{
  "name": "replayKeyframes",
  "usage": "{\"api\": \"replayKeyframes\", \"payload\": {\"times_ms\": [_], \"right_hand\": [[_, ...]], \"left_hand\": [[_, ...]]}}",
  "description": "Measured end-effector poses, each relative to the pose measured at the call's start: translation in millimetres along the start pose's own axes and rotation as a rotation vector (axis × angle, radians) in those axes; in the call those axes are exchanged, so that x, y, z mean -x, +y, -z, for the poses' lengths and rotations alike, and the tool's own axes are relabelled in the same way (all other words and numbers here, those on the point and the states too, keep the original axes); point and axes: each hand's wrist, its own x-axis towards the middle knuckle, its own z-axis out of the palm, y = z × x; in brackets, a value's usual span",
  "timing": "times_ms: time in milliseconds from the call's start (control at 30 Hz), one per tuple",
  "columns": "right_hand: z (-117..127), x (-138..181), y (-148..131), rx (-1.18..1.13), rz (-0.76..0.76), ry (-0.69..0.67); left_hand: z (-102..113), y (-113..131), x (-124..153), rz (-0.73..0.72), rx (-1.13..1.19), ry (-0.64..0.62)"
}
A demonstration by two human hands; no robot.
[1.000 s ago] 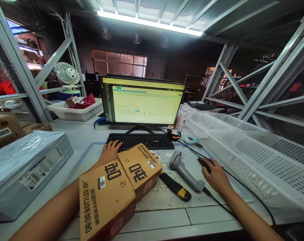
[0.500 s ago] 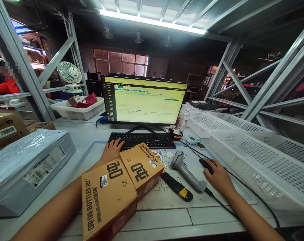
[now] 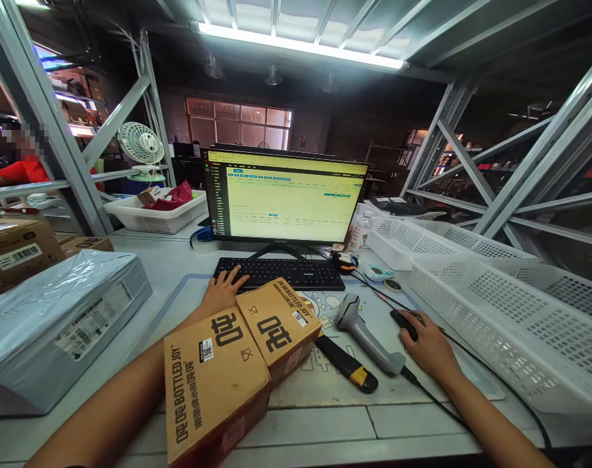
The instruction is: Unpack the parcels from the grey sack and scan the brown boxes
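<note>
My left hand [image 3: 225, 288] rests with spread fingers on the left end of the black keyboard [image 3: 296, 274]. Two brown cardboard boxes, a nearer one [image 3: 215, 383] and a farther one [image 3: 279, 322], stand side by side and hide part of my left forearm. On the right, my right hand [image 3: 425, 341] is wrapped over a black computer mouse [image 3: 404, 323]. Between the boxes and that hand lie a grey barcode scanner [image 3: 369, 335] and a black-and-yellow handle [image 3: 347, 364], whose far end is hidden by the farther box. A lit monitor [image 3: 286, 198] stands behind the keyboard.
A grey plastic-wrapped parcel [image 3: 62, 325] and brown cartons [image 3: 17, 253] stand on the left. White perforated baskets [image 3: 491, 325] line the right side. A bottle [image 3: 359, 233] and a tape measure [image 3: 376, 273] are near the monitor. Behind the left post sits a person in red [image 3: 25, 170].
The whole view has shifted slightly to the right. My left fingers are spread a little wider over the keyboard. My right hand stays on the mouse.
</note>
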Motion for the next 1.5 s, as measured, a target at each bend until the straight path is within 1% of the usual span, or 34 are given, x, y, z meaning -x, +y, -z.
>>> {"api": "replayKeyframes", "payload": {"times_ms": [400,533,733,967,1167,1300,1500], "right_hand": [[2,-1,0,0.003,-0.006,-0.008],[-3,-2,7,-0.043,0.039,0.015],[-12,-7,18,-0.117,0.063,0.001],[-7,-10,17,-0.156,0.103,-0.009],[-4,-9,13,-0.17,0.091,-0.025],[-2,-9,10,-0.196,0.072,-0.017],[0,-11,5,-0.21,0.011,0.023]], "left_hand": [[-4,1,1,-0.002,0.008,0.017],[-7,-1,-1,-0.013,0.044,0.025],[-3,-3,-1,-0.027,0.099,0.001],[-3,0,0,-0.014,0.082,0.012],[-6,-2,-3,-0.011,0.047,-0.012],[-8,-3,-4,-0.013,0.056,0.005],[-12,-3,-4,-0.011,0.007,0.023]]}}
